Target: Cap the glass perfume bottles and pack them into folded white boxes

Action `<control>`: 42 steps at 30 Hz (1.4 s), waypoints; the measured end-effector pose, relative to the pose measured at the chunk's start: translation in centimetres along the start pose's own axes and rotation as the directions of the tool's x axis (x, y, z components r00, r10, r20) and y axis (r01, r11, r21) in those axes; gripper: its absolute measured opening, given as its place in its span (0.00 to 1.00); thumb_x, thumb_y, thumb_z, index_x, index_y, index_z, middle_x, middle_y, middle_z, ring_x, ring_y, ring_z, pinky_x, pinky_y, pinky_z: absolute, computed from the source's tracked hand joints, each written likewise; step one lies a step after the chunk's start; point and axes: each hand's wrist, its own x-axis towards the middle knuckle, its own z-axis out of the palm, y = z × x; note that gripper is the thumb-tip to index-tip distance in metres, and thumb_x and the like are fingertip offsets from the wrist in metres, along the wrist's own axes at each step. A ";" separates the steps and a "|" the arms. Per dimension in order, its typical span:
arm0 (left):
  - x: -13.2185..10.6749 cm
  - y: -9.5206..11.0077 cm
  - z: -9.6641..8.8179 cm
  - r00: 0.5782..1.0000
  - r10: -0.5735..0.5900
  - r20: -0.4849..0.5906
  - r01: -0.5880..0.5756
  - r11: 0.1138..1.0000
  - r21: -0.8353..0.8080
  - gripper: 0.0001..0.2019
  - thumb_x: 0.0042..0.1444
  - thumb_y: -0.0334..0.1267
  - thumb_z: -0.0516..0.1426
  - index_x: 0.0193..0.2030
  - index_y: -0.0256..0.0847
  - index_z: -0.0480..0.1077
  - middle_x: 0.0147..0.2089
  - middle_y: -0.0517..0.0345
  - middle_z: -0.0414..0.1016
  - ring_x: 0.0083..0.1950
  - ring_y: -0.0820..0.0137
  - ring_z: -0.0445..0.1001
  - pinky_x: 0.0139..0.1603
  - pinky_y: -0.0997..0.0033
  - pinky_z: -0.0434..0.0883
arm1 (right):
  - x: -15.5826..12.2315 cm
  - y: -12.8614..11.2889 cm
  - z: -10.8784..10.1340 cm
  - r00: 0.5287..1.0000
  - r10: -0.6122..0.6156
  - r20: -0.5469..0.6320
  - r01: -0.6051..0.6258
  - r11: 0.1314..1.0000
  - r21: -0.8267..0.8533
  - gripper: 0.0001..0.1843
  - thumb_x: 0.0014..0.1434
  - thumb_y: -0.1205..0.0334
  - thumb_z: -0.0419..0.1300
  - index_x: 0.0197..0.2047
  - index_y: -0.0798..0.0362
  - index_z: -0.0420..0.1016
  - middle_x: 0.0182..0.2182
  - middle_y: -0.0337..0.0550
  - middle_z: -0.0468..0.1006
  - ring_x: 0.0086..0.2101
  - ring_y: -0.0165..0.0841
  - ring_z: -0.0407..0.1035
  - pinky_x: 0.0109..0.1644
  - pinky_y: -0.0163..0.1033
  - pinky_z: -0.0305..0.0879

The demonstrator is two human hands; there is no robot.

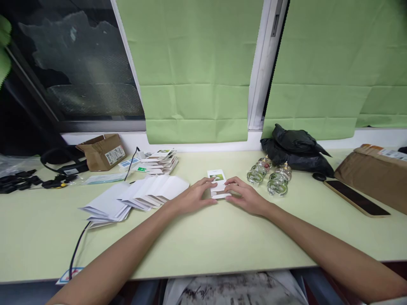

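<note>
A small white cardboard box [217, 177] with a green picture on its face lies on the table between my hands, its near end flap partly raised. My left hand [196, 195] grips its left side, thumb at the near edge and fingers over the top. From the right, my right hand [245, 196] holds the same box with curled fingers and the thumb low by the flap. Just left of my left hand, flat white cardboard blanks [155, 189] lie fanned out, beside another pile of white blanks [108, 202].
Printed flat boxes [160, 162] are stacked farther back. Clear ring-shaped ornaments [277, 180], a black plastic bag [292, 148], a phone [356, 198] and a brown parcel [375, 176] occupy the right. An open brown carton [103, 153] and a black cable [78, 245] are on the left.
</note>
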 end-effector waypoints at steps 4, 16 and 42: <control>0.1 -0.1 -0.1 1.000 0.001 -0.022 -0.001 1.000 -0.022 0.26 0.68 0.55 0.57 0.68 0.48 0.69 0.72 0.47 0.65 0.71 0.55 0.69 0.70 0.56 0.68 | 0.2 0.0 0.3 0.999 -0.044 -0.020 0.043 0.997 -0.060 0.09 0.71 0.65 0.57 0.52 0.46 0.72 0.56 0.49 0.73 0.50 0.39 0.72 0.54 0.46 0.72; 0.3 -0.5 0.9 0.996 -0.001 -0.088 -0.006 0.996 -0.084 0.23 0.68 0.52 0.58 0.67 0.51 0.69 0.71 0.50 0.65 0.72 0.57 0.68 0.72 0.56 0.66 | 0.2 0.9 0.7 0.996 -0.082 -0.041 0.079 0.995 -0.058 0.09 0.73 0.63 0.56 0.52 0.44 0.76 0.55 0.48 0.75 0.56 0.43 0.69 0.61 0.53 0.70; 0.6 0.2 2.2 0.987 -0.057 -0.153 0.046 0.996 -0.073 0.18 0.73 0.50 0.50 0.63 0.49 0.69 0.73 0.51 0.60 0.67 0.58 0.71 0.67 0.54 0.70 | 0.7 1.8 1.6 0.982 0.166 -0.090 -0.160 0.985 0.071 0.22 0.71 0.54 0.59 0.65 0.44 0.66 0.63 0.50 0.70 0.53 0.41 0.74 0.59 0.53 0.73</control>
